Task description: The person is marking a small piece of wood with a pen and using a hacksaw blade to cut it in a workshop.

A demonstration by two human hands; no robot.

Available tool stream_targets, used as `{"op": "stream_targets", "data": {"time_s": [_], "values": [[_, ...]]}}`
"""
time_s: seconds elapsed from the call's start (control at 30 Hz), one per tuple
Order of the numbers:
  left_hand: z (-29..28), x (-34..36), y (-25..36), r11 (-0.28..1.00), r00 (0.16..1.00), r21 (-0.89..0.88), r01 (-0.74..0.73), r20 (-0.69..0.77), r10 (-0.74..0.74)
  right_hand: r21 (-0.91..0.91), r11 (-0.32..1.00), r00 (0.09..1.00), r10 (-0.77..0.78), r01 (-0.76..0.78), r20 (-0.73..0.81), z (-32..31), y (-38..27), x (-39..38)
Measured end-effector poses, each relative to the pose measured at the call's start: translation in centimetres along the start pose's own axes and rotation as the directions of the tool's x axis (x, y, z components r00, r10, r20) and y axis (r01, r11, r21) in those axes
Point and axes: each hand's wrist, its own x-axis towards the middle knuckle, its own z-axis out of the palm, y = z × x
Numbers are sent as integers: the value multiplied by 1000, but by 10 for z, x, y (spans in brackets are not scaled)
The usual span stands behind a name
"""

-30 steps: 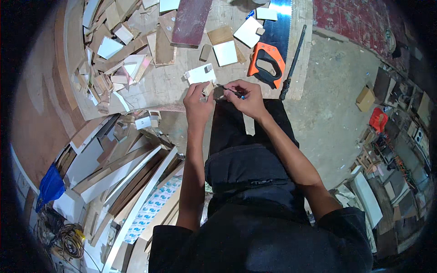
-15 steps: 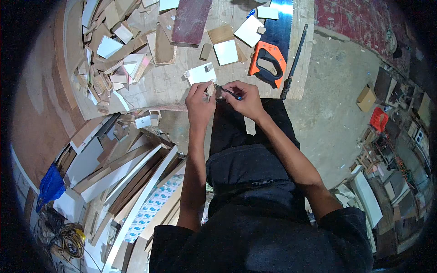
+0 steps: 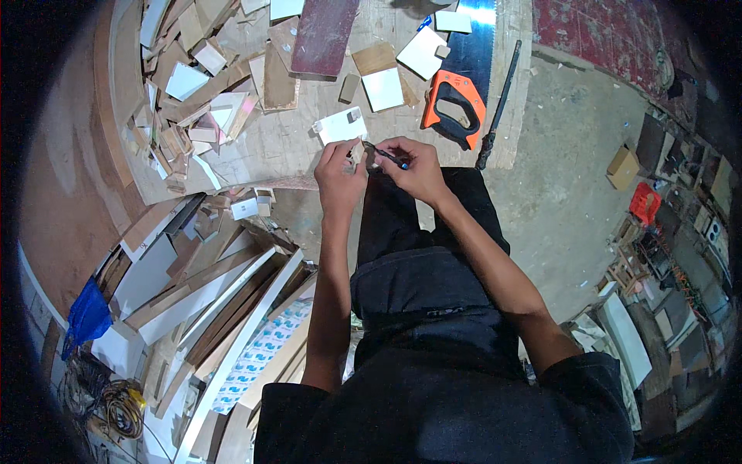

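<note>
My left hand (image 3: 340, 174) pinches a small pale piece of wood (image 3: 357, 151) at the table's near edge. Between the fingers of my right hand (image 3: 420, 172) is a slim dark pen (image 3: 392, 158) with a blue end, its tip pointing at the wood piece. The fingers partly cover both. Just beyond my left fingertips lies a white-faced board piece (image 3: 332, 130) with a small greyish block (image 3: 353, 115) on it. An orange-and-black handsaw (image 3: 479, 97) rests on the table to the right, beyond my right hand.
Many wood offcuts (image 3: 197, 85) are heaped on the table's left. A dark red board (image 3: 325, 39) and a white-and-brown block (image 3: 382, 89) lie farther back. Along the right edge is a thin dark rod (image 3: 506, 97). Long boards (image 3: 232, 309) lean below the table at left.
The pen has shifted very slightly in my right hand, which has moved a touch to the left. My left hand keeps its pinch on the wood piece.
</note>
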Motion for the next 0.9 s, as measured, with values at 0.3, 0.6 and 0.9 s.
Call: {"op": "stream_targets", "data": {"time_s": [0.3, 0.6, 0.9], "values": [[-2, 2, -4, 999, 1000, 29, -22, 4, 22, 46, 999, 1000, 13, -13, 9, 4, -2, -1], [-1, 2, 1, 999, 1000, 38, -7, 11, 7, 33, 999, 997, -32, 34, -69, 8, 6, -1], [-2, -3, -2, 999, 999, 36, 21, 34, -23, 28, 998, 999, 48, -48, 9, 6, 1, -5]]}}
